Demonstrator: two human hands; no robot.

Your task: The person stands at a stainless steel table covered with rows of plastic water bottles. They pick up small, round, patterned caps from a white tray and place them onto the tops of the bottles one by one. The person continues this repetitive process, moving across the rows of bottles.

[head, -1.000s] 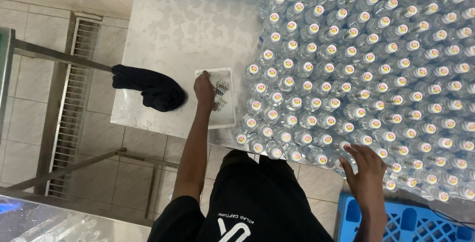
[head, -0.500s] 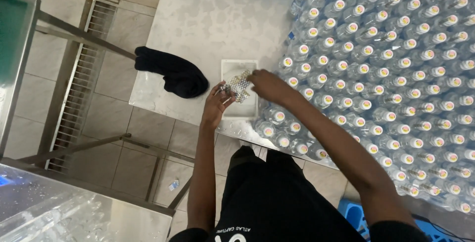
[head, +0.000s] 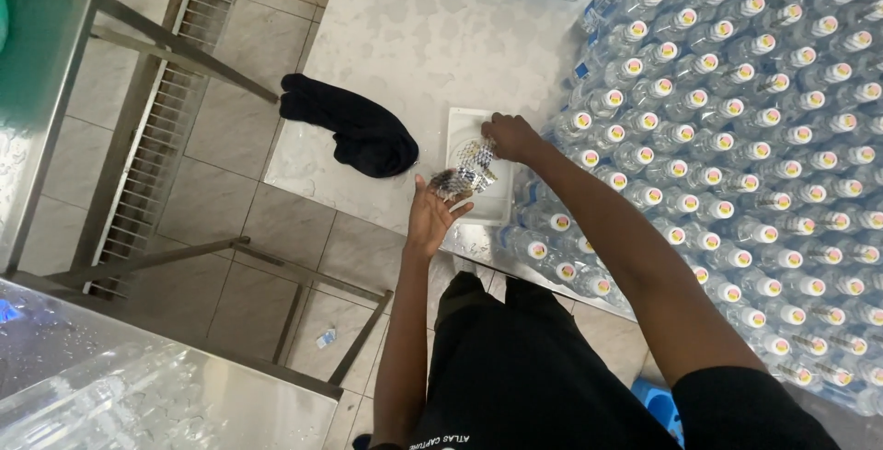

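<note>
- Left hand (head: 430, 215) open, palm up, a small heap of labels (head: 452, 181) at its fingertips.
- Right hand (head: 509, 135) fingers pinch more labels over the white tray (head: 460, 128).
- Capped bottles (head: 736, 137) fill the worktop (head: 432, 36) beyond the right fingers; labelling progress unclear.

I count one dark cloth (head: 354, 132) at nine o'clock, one white tray (head: 464, 128) at centre, and bottles (head: 736, 137) at three o'clock, too many to count.

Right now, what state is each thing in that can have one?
left hand: open, palm up, holding small shiny pieces
right hand: closed, pinching pieces over the white tray
bottles: upright, capped, packed together
black cloth: crumpled on the table
</note>
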